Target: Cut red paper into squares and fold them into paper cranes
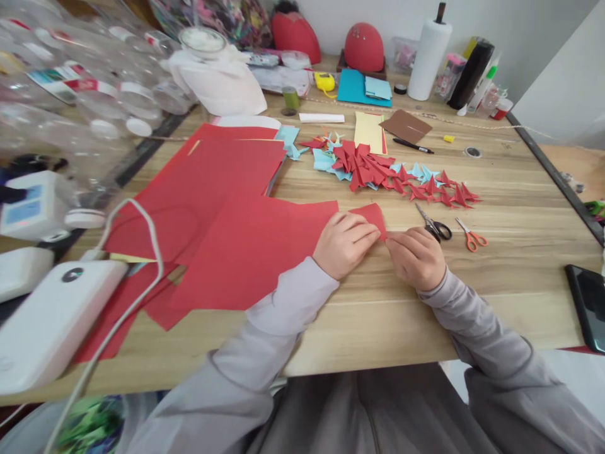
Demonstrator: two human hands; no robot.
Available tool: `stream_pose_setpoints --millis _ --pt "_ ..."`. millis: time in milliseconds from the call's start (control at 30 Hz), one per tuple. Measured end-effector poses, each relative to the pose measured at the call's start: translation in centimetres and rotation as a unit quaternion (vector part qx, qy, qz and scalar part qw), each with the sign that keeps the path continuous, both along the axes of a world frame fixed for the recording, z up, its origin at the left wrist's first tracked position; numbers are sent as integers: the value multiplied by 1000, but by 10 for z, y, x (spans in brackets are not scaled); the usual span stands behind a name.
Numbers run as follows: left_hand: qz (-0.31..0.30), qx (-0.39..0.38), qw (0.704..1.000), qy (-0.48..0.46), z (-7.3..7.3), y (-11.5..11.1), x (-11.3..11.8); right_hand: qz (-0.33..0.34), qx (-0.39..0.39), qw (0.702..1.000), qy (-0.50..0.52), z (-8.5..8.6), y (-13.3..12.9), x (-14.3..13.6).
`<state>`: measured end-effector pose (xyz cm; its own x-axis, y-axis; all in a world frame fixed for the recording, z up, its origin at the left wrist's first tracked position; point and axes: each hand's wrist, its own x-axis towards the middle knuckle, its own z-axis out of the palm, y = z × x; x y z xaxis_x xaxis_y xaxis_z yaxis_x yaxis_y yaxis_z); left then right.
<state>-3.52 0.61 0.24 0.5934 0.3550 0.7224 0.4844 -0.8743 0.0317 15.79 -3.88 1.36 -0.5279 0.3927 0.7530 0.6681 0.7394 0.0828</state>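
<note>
A small piece of red paper [371, 216] lies on the wooden table between my hands. My left hand [347, 243] rests over its left part, fingers bent and pressed together on it. With fingertips pinched, my right hand [416, 255] grips the paper's lower right corner. Large sheets of red paper [255, 252] spread out to the left, partly under my left forearm. Just beyond my right hand are black-handled scissors [437, 227], partly hidden by it, and small orange-handled scissors [470, 236].
Folded red paper pieces [362, 165] and light blue ones lie in a heap behind my hands. A black pen [413, 145] and brown paper [406, 126] are farther back. A power bank [61, 321] with a white cable stands left; a phone [588, 306] lies at the right edge.
</note>
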Motion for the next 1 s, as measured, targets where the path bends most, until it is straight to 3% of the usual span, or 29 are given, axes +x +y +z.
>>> stream_pose_setpoints --millis 267,567,700,833,1000 --pt "41 1 999 -27 5 6 -13 -12 -13 999 30 7 -3 0" --pt "-41 28 999 -7 5 -4 1 -12 -34 999 1 6 -1 -1" --pt "-39 -9 999 -1 4 -4 -1 6 -17 1000 -4 4 -2 -1" --pt "-36 -34 999 -4 2 0 -5 35 -51 997 41 10 -4 2" --pt "-66 -42 996 -48 1 -1 -4 -15 -111 994 11 7 1 6"
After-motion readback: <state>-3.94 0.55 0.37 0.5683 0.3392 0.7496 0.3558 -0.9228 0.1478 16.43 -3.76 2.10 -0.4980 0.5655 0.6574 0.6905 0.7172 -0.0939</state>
